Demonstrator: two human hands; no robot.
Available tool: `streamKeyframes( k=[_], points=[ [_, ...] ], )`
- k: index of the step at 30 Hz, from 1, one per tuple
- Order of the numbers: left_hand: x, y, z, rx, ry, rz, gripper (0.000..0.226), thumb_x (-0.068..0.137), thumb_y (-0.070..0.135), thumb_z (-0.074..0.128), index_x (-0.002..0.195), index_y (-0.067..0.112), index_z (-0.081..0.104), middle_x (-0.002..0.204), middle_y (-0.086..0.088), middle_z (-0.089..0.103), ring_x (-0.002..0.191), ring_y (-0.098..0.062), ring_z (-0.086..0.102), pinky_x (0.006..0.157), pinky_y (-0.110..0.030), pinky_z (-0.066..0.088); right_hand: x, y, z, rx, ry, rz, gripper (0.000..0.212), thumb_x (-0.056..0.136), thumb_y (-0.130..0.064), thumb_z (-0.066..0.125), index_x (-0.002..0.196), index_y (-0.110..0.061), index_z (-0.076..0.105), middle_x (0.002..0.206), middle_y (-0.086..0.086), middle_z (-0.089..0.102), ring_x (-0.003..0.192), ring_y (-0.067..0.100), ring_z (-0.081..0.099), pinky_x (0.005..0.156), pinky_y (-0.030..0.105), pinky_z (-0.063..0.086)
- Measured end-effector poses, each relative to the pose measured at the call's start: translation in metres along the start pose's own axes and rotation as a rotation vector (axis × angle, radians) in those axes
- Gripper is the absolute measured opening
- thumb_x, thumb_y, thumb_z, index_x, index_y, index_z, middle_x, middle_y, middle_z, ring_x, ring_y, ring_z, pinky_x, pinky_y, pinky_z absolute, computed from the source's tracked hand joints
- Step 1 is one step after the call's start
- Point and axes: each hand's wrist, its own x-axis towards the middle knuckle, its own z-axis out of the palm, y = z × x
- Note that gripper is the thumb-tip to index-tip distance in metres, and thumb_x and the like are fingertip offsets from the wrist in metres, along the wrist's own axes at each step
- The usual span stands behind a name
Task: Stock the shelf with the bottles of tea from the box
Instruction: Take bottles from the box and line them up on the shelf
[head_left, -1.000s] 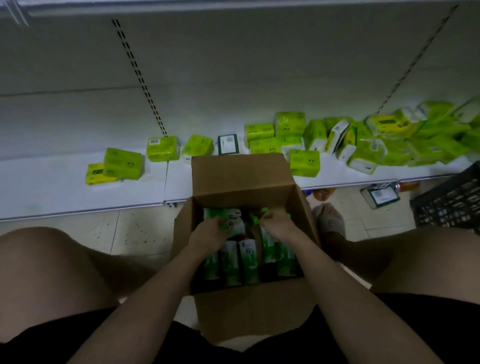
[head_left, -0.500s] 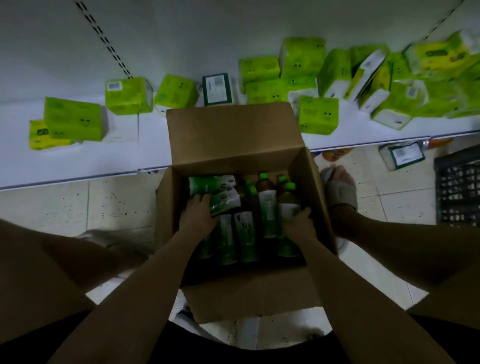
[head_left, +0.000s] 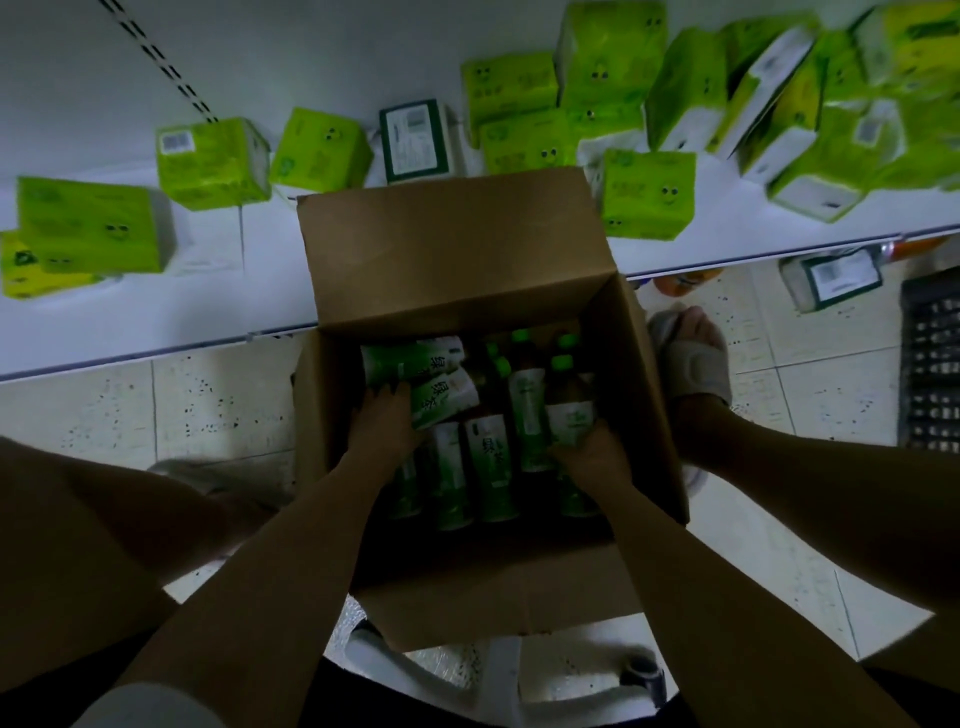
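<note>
An open cardboard box (head_left: 457, 260) stands on the floor between my legs, its far flap leaning up against the shelf. Inside are several tea bottles (head_left: 491, 467) with green-and-white labels and green caps; two of them (head_left: 415, 364) lie crosswise on top at the far left. My left hand (head_left: 382, 423) is in the box, fingers wrapped on the nearer tilted bottle (head_left: 447, 397). My right hand (head_left: 592, 452) grips a bottle at the right side (head_left: 569, 410). The low white shelf (head_left: 208, 301) runs across just beyond the box.
Several green tissue packs (head_left: 213, 163) lie scattered on the shelf, piled thick at the right (head_left: 644, 195). A dark-framed pack (head_left: 414, 139) stands behind the box. A black crate (head_left: 932, 364) is at the far right, a pack (head_left: 831, 278) under the shelf edge, my sandalled foot (head_left: 688, 358) beside the box.
The view has tipped down and closer over the box. My right hand moved from the box's middle to its right side and closed on a bottle; my left stays on the tilted bottle.
</note>
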Motion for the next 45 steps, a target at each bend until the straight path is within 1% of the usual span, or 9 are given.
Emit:
streamKeyframes(
  k=[5, 14, 19, 23, 26, 29, 35, 39, 45],
  points=[
    [-0.022, 0.0, 0.003, -0.225, 0.062, 0.004, 0.056, 0.075, 0.037, 0.074, 0.122, 0.012, 0.057, 0.12, -0.012, 0.063, 0.111, -0.03, 0.059, 0.092, -0.042, 0.052, -0.011, -0.008, -0.01, 0.031, -0.03, -0.046, 0.062, 0.079, -0.027, 0.077, 0.133, -0.009, 0.05, 0.127, 0.015, 0.059, 0.116, 0.038, 0.056, 0.094, 0.043, 0.049],
    [-0.089, 0.024, -0.025, -0.562, 0.136, 0.062, 0.056, 0.077, 0.024, 0.078, 0.125, 0.008, 0.053, 0.122, -0.008, 0.062, 0.113, -0.025, 0.059, 0.087, -0.027, 0.047, -0.068, -0.035, -0.018, 0.413, -0.184, -0.182, 0.051, 0.079, -0.014, 0.076, 0.126, -0.012, 0.057, 0.117, 0.01, 0.066, 0.104, 0.026, 0.062, 0.091, 0.041, 0.051],
    [-0.125, 0.036, -0.051, -0.857, 0.151, 0.087, 0.066, 0.074, 0.014, 0.079, 0.131, 0.012, 0.045, 0.112, 0.002, 0.059, 0.107, -0.019, 0.06, 0.057, -0.011, 0.048, -0.108, -0.058, -0.031, 0.611, -0.324, -0.272, 0.048, 0.075, -0.037, 0.077, 0.12, -0.03, 0.062, 0.118, -0.002, 0.069, 0.109, 0.021, 0.064, 0.099, 0.048, 0.046],
    [-0.152, 0.046, -0.074, -1.014, 0.197, 0.126, 0.064, 0.074, 0.016, 0.08, 0.127, 0.015, 0.043, 0.123, -0.006, 0.061, 0.105, -0.019, 0.061, 0.082, -0.027, 0.055, -0.138, -0.078, -0.043, 0.758, -0.431, -0.384, 0.046, 0.085, -0.036, 0.068, 0.129, -0.027, 0.059, 0.123, 0.002, 0.069, 0.117, 0.026, 0.063, 0.103, 0.054, 0.045],
    [-0.174, 0.052, -0.095, -1.062, 0.302, 0.201, 0.051, 0.077, 0.014, 0.077, 0.117, 0.018, 0.047, 0.108, 0.0, 0.064, 0.083, -0.007, 0.059, 0.06, -0.006, 0.049, -0.165, -0.094, -0.056, 0.868, -0.459, -0.427, 0.05, 0.087, -0.041, 0.063, 0.132, -0.021, 0.056, 0.126, 0.009, 0.067, 0.118, 0.03, 0.062, 0.102, 0.053, 0.046],
    [-0.188, 0.056, -0.118, -1.152, 0.365, 0.316, 0.058, 0.074, 0.015, 0.08, 0.123, 0.02, 0.05, 0.118, -0.004, 0.065, 0.097, -0.015, 0.064, 0.067, -0.016, 0.052, -0.197, -0.115, -0.072, 0.918, -0.511, -0.499, 0.036, 0.095, -0.042, 0.05, 0.113, -0.017, 0.068, 0.108, 0.013, 0.074, 0.1, 0.031, 0.07, 0.087, 0.047, 0.054],
    [-0.23, 0.068, -0.179, -1.28, 0.473, 0.536, 0.051, 0.076, 0.021, 0.079, 0.121, 0.019, 0.056, 0.117, -0.007, 0.068, 0.098, -0.017, 0.07, 0.082, -0.035, 0.059, -0.258, -0.16, -0.106, 0.782, -0.37, -0.787, 0.066, 0.069, -0.047, 0.078, 0.123, -0.013, 0.064, 0.112, 0.015, 0.072, 0.104, 0.033, 0.069, 0.095, 0.051, 0.051],
    [-0.265, 0.079, -0.229, -1.262, 0.466, 0.686, 0.044, 0.08, 0.013, 0.074, 0.121, 0.014, 0.06, 0.113, -0.006, 0.072, 0.102, -0.023, 0.07, 0.093, -0.046, 0.055, -0.305, -0.196, -0.139, 0.783, -0.288, -0.961, 0.033, 0.082, -0.024, 0.069, 0.112, -0.012, 0.067, 0.101, 0.012, 0.076, 0.093, 0.028, 0.073, 0.086, 0.043, 0.056],
    [-0.314, 0.09, -0.307, -1.177, 0.538, 0.875, 0.053, 0.074, 0.011, 0.078, 0.123, 0.017, 0.057, 0.111, -0.003, 0.073, 0.101, -0.021, 0.071, 0.087, -0.036, 0.058, -0.368, -0.251, -0.184, 0.785, -0.091, -1.192, 0.028, 0.081, -0.021, 0.073, 0.108, -0.016, 0.068, 0.101, 0.006, 0.076, 0.094, 0.023, 0.073, 0.083, 0.039, 0.057]
  ],
)
